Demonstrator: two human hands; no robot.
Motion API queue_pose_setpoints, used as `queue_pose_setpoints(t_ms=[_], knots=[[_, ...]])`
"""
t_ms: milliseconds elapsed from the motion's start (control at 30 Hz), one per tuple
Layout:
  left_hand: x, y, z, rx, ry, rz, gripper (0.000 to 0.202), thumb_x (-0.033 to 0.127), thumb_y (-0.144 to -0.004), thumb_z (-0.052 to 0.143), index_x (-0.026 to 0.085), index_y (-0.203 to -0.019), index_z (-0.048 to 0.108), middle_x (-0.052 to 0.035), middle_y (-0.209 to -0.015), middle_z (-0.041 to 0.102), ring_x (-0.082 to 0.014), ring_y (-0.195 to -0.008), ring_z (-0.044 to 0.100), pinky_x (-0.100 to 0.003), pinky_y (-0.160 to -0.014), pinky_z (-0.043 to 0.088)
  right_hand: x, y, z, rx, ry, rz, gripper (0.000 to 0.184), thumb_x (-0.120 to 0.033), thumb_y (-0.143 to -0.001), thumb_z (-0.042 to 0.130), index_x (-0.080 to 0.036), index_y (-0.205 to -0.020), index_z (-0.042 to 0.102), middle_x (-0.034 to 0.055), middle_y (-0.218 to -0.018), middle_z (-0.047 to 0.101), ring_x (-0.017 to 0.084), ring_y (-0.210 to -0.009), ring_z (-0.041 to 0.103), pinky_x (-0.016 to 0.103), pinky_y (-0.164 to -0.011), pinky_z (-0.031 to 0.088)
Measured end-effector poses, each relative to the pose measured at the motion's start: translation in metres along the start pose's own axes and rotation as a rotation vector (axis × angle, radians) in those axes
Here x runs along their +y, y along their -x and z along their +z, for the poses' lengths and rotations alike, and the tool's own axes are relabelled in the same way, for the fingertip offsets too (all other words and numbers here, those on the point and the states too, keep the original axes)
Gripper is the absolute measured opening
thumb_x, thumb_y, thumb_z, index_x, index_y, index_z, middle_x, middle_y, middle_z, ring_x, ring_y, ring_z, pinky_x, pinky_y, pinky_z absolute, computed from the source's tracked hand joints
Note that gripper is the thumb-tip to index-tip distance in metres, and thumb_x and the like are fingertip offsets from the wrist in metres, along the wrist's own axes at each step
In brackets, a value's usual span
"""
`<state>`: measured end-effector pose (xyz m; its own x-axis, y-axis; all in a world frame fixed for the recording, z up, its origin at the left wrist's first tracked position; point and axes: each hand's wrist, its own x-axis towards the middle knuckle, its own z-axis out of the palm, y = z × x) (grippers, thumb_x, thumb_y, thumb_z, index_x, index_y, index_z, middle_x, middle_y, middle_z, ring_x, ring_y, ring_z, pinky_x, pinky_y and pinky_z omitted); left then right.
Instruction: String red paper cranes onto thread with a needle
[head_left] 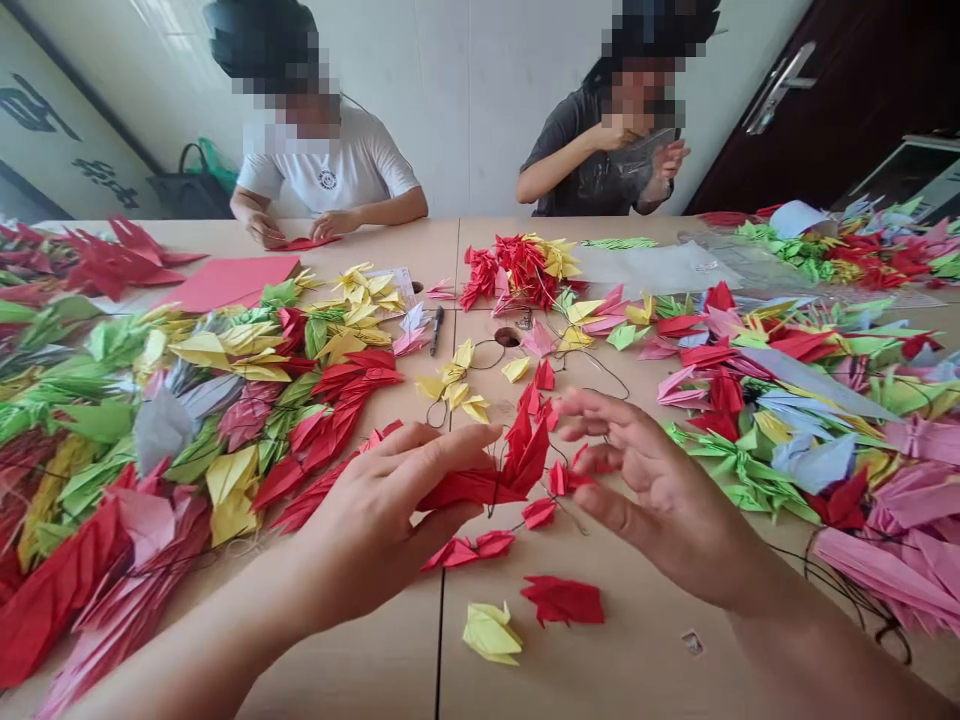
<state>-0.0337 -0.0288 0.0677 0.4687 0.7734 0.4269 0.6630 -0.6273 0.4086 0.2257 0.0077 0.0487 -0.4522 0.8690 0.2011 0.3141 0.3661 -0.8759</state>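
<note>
My left hand (367,520) is closed round a stack of red folded-paper cranes (472,487), thumb below and fingers above. A dark string crosses the stack's right end, where more red paper points (527,455) stick up. To the right, my right hand (652,490) is open with fingers spread and curved, close to small red cranes (559,478) on a string. Below both hands, a yellow crane (491,633) and a loose red crane (562,600) lie on the table (360,660).
Heaps of coloured cranes lie left (97,430) and right (810,400). Yellow cranes (457,370), a black pen (436,330), red paper sheets (232,280) and a cable hole (508,337) are further back. Two people sit opposite: one touches red paper (307,243), the other holds a clear bag (637,160).
</note>
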Motion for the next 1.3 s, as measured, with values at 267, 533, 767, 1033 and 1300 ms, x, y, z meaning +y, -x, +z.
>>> queue_pose_setpoints(t_ms=[267, 533, 767, 1033, 1300], knots=[[-0.007, 0.002, 0.020, -0.050, -0.166, 0.190, 0.070, 0.012, -0.094, 0.054, 0.016, -0.154, 0.019, -0.0064, -0.093, 0.074, -0.0227, -0.081, 0.059, -0.032, -0.066, 0.052, -0.021, -0.024, 0.015, -0.202, 0.172, -0.158, 0.031, -0.008, -0.089, 0.053, -0.024, -0.115, 0.063, 0.0051, -0.129, 0.059, 0.017, -0.121, 0.056, 0.032, -0.103, 0.047], [-0.016, 0.005, 0.034, 0.009, -0.117, 0.115, 0.071, 0.016, -0.094, 0.053, 0.021, -0.155, 0.016, -0.0054, -0.101, 0.076, -0.0215, -0.085, 0.063, -0.032, -0.072, 0.054, -0.005, -0.024, 0.011, -0.044, -0.040, -0.003, 0.009, -0.026, -0.090, 0.064, -0.022, -0.083, 0.067, 0.0030, -0.098, 0.070, 0.017, -0.095, 0.065, 0.031, -0.085, 0.051], [-0.020, 0.011, 0.032, 0.001, -0.016, -0.148, 0.072, 0.019, -0.090, 0.059, 0.029, -0.152, 0.024, -0.0035, -0.109, 0.075, -0.0223, -0.095, 0.066, -0.034, -0.078, 0.055, 0.017, -0.020, 0.000, 0.100, -0.368, 0.193, 0.027, -0.046, -0.084, 0.069, -0.020, -0.081, 0.065, 0.0019, -0.076, 0.068, 0.015, -0.067, 0.062, 0.027, -0.061, 0.052], [-0.006, 0.011, 0.053, 0.051, 0.051, -0.251, 0.055, 0.022, -0.090, 0.060, 0.022, -0.141, 0.041, -0.0080, -0.109, 0.073, -0.0222, -0.096, 0.068, -0.034, -0.078, 0.057, 0.013, -0.006, 0.040, 0.022, 0.425, -0.311, 0.031, -0.045, -0.093, 0.058, -0.018, -0.079, 0.064, 0.0068, -0.077, 0.068, 0.021, -0.074, 0.063, 0.035, -0.068, 0.050], [-0.003, 0.015, 0.057, -0.026, 0.165, -0.336, 0.049, 0.023, -0.088, 0.061, 0.018, -0.135, 0.047, -0.0119, -0.109, 0.072, -0.0235, -0.097, 0.068, -0.039, -0.082, 0.058, 0.020, -0.004, 0.051, 0.032, 0.347, -0.295, 0.018, -0.016, -0.093, 0.053, -0.020, -0.076, 0.060, 0.0027, -0.072, 0.065, 0.017, -0.068, 0.062, 0.029, -0.062, 0.050]])
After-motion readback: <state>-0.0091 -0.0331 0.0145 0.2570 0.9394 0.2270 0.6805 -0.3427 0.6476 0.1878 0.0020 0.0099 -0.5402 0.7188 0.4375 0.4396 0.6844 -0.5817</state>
